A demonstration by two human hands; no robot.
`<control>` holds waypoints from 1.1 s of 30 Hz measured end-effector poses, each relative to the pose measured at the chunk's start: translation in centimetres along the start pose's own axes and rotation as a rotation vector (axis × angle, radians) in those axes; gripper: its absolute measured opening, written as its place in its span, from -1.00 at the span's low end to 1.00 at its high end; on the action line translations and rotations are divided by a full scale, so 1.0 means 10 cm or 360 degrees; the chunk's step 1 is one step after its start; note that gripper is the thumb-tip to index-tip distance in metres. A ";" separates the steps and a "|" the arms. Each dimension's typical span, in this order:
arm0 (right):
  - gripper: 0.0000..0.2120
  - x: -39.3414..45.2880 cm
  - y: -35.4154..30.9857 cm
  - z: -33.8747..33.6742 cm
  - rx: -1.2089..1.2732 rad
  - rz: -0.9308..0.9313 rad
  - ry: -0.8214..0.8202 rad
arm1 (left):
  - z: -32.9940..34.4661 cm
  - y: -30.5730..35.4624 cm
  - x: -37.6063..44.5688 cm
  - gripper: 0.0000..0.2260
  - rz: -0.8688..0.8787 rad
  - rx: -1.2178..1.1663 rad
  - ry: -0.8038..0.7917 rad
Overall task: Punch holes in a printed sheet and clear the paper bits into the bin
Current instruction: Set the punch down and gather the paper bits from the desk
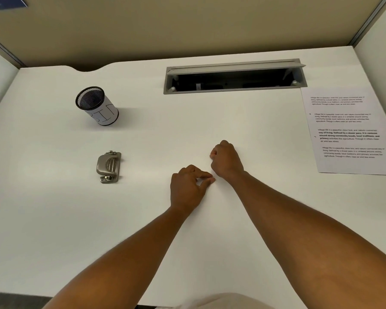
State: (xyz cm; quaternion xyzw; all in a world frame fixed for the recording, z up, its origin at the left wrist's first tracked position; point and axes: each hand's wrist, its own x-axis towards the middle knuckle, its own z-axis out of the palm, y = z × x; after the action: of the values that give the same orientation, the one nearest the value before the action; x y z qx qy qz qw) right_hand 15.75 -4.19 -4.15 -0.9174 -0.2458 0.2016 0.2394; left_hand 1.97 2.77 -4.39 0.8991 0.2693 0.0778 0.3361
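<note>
Left hand (pixel 187 186) pinches thumb to fingertips on the desk (pixel 54 219); right hand (pixel 226 159) curled (contents unseen).

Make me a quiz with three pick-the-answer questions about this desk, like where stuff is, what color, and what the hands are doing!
1. Where does the printed sheet lie?
A. On the right side of the desk
B. Under the hole punch
C. Inside the bin

2. What color is the hole punch?
A. Red
B. Silver-grey
C. Blue

3. How does the bin stand?
A. Tipped on its side
B. Upside down
C. Upright, its mouth open to the top

Answers:
1. A: the sheet lies flat by the desk's right edge, far from punch and bin.
2. B: its metal body looks silver-grey.
3. C: the black mesh rim faces up, with a white label around it.

Extra: the left hand and right hand are at mid-desk with fingers curled; any paper bits there are too small to see.
</note>
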 end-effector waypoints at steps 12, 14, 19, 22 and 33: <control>-0.77 -0.08 0.04 -0.01 0.0060 -0.0010 0.0002 | 0.03 0.20 0.02 -0.87 -0.0150 0.0291 -0.0183; -0.69 -0.10 0.05 -0.01 0.0061 -0.0017 0.0009 | 0.05 0.22 0.01 -0.85 -0.0142 0.0351 -0.0210; -0.67 -0.17 0.08 -0.02 0.0053 -0.0035 0.0000 | 0.08 0.20 -0.01 -0.87 -0.0160 0.0365 -0.0213; -0.71 -0.18 0.11 -0.03 0.0132 0.0014 -0.0024 | 0.07 0.15 -0.02 -0.86 -0.0257 0.0290 -0.0176; -0.81 -0.13 0.12 -0.23 0.0767 0.0414 0.0027 | -0.27 -0.09 0.15 -0.87 -0.0510 0.0078 0.0008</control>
State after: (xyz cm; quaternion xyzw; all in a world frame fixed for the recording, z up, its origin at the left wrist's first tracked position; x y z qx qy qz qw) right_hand 16.29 -6.58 -2.62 -0.8594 -0.0689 0.2757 0.4250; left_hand 2.00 5.64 -2.96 0.8524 0.4119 0.0190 0.3216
